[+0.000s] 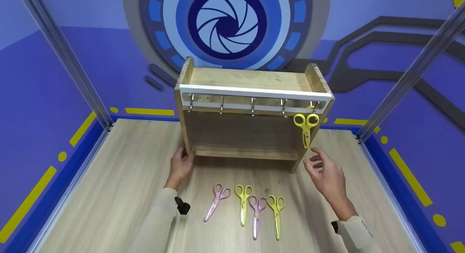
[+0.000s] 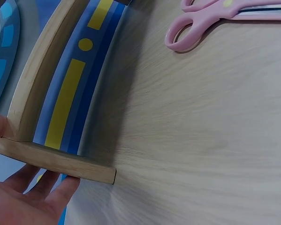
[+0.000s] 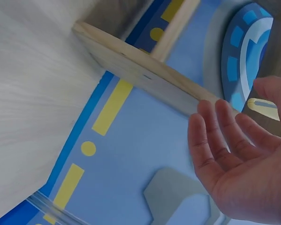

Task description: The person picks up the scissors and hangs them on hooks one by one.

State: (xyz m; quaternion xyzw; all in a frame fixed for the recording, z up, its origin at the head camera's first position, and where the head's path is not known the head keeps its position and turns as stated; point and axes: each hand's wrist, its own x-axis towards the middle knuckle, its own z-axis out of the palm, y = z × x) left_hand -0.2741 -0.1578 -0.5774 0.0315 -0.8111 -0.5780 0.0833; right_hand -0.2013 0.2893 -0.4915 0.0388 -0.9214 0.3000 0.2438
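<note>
Pinching rack (image 1: 256, 92) with left hand (image 1: 181, 164); holding right hand (image 1: 328, 175) empty (fingers loosely bent). Grip hanging scissors (image 1: 306, 129) by loops (image 1: 303, 126): probably light, stiff.

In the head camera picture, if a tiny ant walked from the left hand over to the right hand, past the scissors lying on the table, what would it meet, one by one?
Left hand → first pink scissors → first yellow scissors → second pink scissors → second yellow scissors → right hand.
</note>
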